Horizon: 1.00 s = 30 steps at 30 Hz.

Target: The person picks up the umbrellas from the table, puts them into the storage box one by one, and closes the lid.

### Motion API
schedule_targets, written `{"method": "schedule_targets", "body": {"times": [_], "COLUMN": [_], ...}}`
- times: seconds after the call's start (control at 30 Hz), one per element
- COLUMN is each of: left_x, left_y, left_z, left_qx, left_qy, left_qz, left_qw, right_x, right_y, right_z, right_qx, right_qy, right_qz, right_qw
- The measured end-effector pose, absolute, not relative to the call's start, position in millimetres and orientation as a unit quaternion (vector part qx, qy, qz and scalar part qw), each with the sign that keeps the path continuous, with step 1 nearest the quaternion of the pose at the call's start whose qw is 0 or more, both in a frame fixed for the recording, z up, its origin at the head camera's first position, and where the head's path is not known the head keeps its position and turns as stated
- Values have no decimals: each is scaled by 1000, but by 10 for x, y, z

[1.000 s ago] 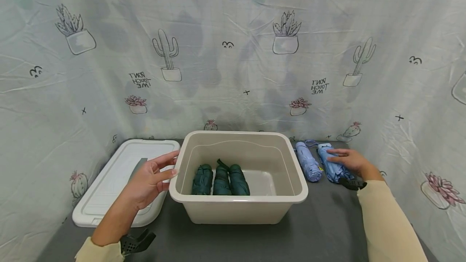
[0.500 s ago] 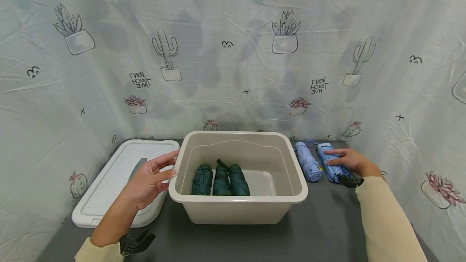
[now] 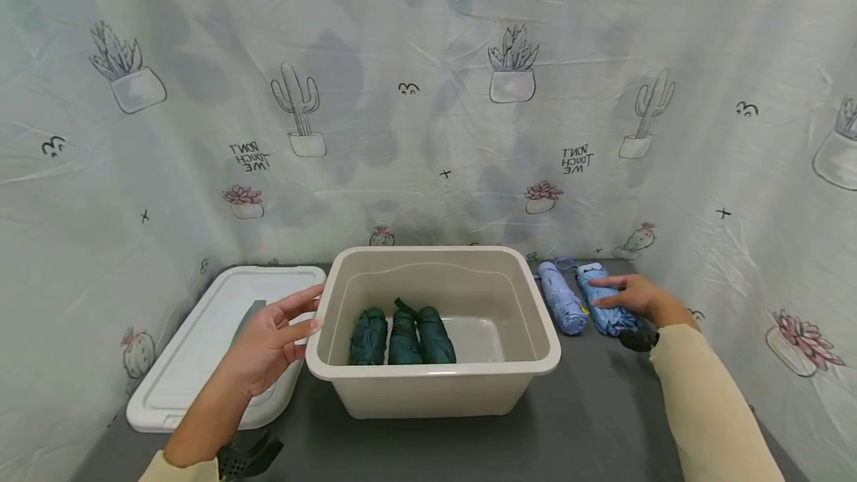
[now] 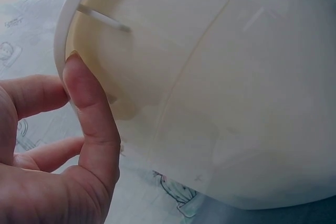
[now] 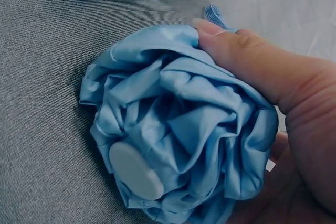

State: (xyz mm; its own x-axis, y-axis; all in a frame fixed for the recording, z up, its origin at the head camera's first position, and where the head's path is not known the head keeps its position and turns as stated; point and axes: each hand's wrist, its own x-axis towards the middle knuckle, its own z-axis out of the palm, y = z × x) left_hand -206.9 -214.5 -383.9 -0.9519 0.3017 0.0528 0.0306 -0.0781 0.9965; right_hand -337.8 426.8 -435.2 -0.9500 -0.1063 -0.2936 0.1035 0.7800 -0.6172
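Note:
My left hand (image 3: 268,337) pinches the left rim of a beige plastic storage bin (image 3: 442,393); in the left wrist view the thumb (image 4: 89,103) lies over the rim, with fingers on the other side. Three dark green folded umbrellas (image 3: 404,339) lie side by side in the bin's left part. To the right of the bin, my right hand (image 3: 639,300) grips a blue folded umbrella (image 3: 599,296) lying on the table. Its bunched fabric and pale round end face the right wrist camera, the thumb (image 5: 236,51) along one side. A periwinkle folded umbrella (image 3: 561,297) lies just left of it.
A white lid (image 3: 207,348) with a grey-green mark lies flat left of the bin, partly behind my left forearm. The dark grey tabletop (image 3: 589,407) runs up to a pale curtain (image 3: 428,132) printed with cacti, which closes in the back and sides.
The head view has tilted, so everything sits slightly lower and further left. The right hand's fingers have settled closer round the blue umbrella. The left hand stays at the bin's rim.

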Motion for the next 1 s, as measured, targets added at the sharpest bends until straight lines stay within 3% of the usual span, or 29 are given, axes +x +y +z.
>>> {"method": "schedule_targets", "body": {"times": [0.2,1.0], "left_x": [-2081,-2092], "left_y": [-2136,-2173], "left_z": [-3859,-3883], "left_qx": [127,158], "left_qy": [669,640], "left_qz": [726,745], "left_qw": [95,98], "right_x": [-3383,-3427], "right_y": [4280,4234], "right_z": [-4377,-4381], "right_qx": [24,-13], "right_qy": [922,949], "right_qz": [-351,-278], "right_qw": [159,148]}}
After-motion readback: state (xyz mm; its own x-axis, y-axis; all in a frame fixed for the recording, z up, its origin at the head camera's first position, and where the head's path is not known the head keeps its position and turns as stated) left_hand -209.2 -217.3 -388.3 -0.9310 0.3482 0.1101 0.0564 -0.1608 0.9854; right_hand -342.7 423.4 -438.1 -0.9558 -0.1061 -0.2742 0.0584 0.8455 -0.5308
